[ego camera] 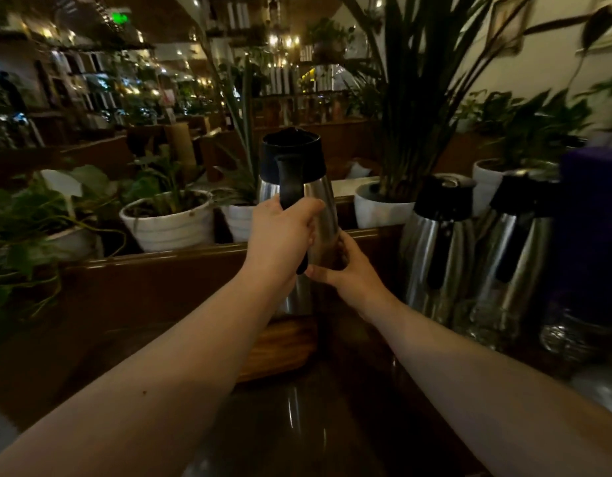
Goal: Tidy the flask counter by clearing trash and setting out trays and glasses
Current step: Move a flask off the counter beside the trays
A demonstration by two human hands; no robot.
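A tall steel flask [320, 201] with a black lid and black handle stands in the middle of the dark counter [297, 425], its base over a wooden tray [280, 349]. My left hand [280, 235] is wrapped around the flask's handle. My right hand [345, 270] presses against the flask's lower right side, fingers curled on the steel body. Whether the flask rests on the tray or is lifted off it is hidden by my left arm.
Two more steel flasks [438, 249] [514, 256] stand at the right, with glasses [493, 321] in front of them and a dark purple object [590, 218] at the far right. White plant pots [170, 225] [380, 208] line the ledge behind the counter.
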